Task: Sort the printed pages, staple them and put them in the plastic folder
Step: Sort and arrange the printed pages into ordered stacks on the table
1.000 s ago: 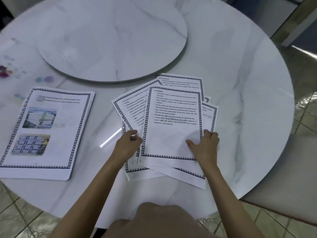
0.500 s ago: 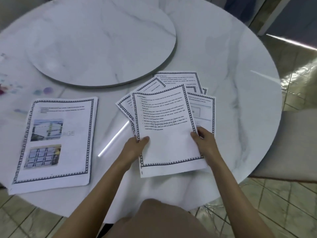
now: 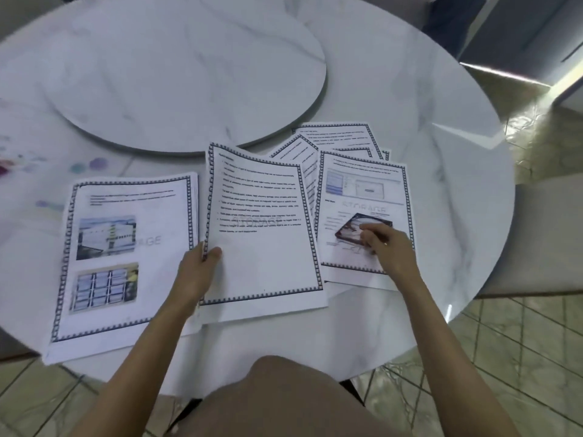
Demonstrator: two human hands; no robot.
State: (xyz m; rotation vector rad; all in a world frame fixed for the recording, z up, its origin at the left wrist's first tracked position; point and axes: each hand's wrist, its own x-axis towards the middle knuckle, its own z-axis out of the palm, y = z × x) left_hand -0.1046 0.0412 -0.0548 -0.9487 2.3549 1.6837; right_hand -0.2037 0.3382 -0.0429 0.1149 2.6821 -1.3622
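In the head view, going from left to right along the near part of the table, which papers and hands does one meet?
Stack topped by a two-photo page → left hand → text-only page, pinched at its left edge → illustrated page.

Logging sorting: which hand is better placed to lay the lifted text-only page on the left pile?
Probably left: the left hand grips the white text-only page beside the photo-topped paper pile; the right hand rests on the fanned pages.
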